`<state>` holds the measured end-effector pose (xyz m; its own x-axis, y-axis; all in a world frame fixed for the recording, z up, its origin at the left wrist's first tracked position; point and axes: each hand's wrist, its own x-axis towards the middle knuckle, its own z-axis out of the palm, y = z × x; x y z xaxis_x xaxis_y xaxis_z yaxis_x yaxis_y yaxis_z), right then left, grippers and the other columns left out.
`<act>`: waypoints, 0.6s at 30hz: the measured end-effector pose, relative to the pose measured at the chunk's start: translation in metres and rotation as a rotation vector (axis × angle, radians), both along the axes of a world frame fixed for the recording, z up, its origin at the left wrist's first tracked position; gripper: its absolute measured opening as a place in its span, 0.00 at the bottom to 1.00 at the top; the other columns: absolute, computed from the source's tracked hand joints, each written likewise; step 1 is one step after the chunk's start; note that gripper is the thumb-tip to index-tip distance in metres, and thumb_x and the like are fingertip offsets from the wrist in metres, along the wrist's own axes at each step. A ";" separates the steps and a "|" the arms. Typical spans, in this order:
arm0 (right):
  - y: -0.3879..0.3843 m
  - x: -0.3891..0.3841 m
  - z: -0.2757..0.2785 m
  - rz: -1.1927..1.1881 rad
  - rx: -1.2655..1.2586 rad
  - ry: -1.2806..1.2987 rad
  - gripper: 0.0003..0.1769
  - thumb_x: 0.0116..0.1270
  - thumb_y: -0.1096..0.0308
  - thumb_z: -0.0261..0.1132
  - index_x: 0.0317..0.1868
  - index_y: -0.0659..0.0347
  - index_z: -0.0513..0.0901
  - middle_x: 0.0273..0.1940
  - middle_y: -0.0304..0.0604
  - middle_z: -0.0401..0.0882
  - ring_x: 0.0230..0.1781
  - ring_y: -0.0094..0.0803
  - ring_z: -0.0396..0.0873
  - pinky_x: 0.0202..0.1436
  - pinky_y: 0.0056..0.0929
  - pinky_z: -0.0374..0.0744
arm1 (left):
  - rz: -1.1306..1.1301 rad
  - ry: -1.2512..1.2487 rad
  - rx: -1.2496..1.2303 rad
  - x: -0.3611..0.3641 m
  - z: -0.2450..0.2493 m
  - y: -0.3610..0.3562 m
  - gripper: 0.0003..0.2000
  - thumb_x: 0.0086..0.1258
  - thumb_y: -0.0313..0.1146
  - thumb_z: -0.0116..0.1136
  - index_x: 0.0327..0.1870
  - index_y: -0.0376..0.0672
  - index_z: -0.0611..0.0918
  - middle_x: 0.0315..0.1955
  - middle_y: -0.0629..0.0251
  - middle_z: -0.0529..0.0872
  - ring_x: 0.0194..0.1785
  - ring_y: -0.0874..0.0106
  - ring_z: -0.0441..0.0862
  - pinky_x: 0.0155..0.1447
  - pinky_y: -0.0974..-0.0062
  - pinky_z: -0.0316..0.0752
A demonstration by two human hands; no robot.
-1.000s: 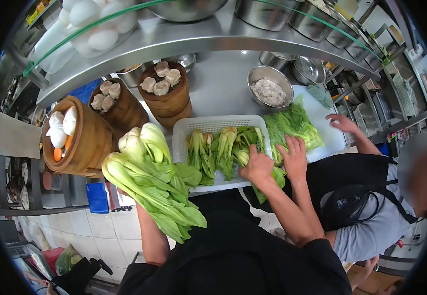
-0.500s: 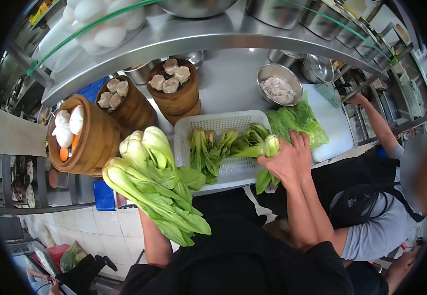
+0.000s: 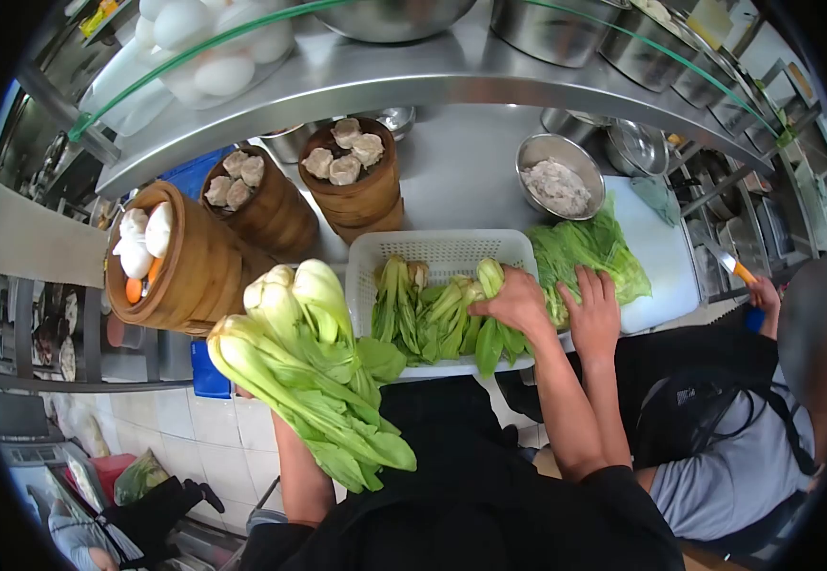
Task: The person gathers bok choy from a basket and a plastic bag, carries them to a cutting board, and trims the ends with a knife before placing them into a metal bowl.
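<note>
My left hand is mostly hidden beneath several large heads of bok choy, which it holds bunched against my forearm, pale stem ends up and leaves hanging down. My right hand grips another bok choy by its stem end, inside the right side of a white perforated plastic basket. More bok choy lies in the basket to the left of that hand. Just right of it, a co-worker's hand rests on leafy green lettuce.
Bamboo steamers with dumplings and buns stand at the left. A metal bowl of pale filling and a white cutting board lie at the right. The co-worker's other hand holds an orange-handled knife. A steel shelf crosses above.
My right hand has shifted left and lowered the bok choy into the basket, apart from the co-worker's hand on the lettuce. The co-worker's knife has come into view.
</note>
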<state>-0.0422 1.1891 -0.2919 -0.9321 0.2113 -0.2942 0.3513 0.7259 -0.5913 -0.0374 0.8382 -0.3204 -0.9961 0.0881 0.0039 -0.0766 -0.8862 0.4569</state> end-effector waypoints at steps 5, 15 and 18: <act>0.042 -0.010 0.015 -0.082 -0.645 0.141 0.30 0.41 0.60 0.82 0.45 0.66 0.84 0.42 0.49 0.86 0.45 0.39 0.85 0.49 0.35 0.82 | 0.094 -0.016 -0.061 0.026 0.015 -0.005 0.46 0.47 0.58 0.72 0.69 0.46 0.71 0.62 0.58 0.77 0.62 0.55 0.76 0.66 0.53 0.75; 0.049 0.001 0.050 -0.573 -1.763 0.414 0.28 0.51 0.64 0.71 0.53 0.68 0.80 0.42 0.49 0.83 0.46 0.43 0.82 0.56 0.40 0.81 | 0.117 -0.074 -0.138 0.044 0.019 0.042 0.46 0.46 0.57 0.73 0.68 0.46 0.71 0.62 0.58 0.77 0.62 0.56 0.76 0.66 0.53 0.75; 0.067 -0.003 0.019 -0.469 -1.893 0.379 0.30 0.52 0.61 0.71 0.54 0.69 0.79 0.45 0.50 0.83 0.49 0.46 0.81 0.59 0.41 0.80 | 0.117 -0.072 -0.153 0.047 0.021 0.045 0.46 0.46 0.57 0.73 0.68 0.46 0.71 0.61 0.58 0.77 0.62 0.56 0.77 0.66 0.53 0.76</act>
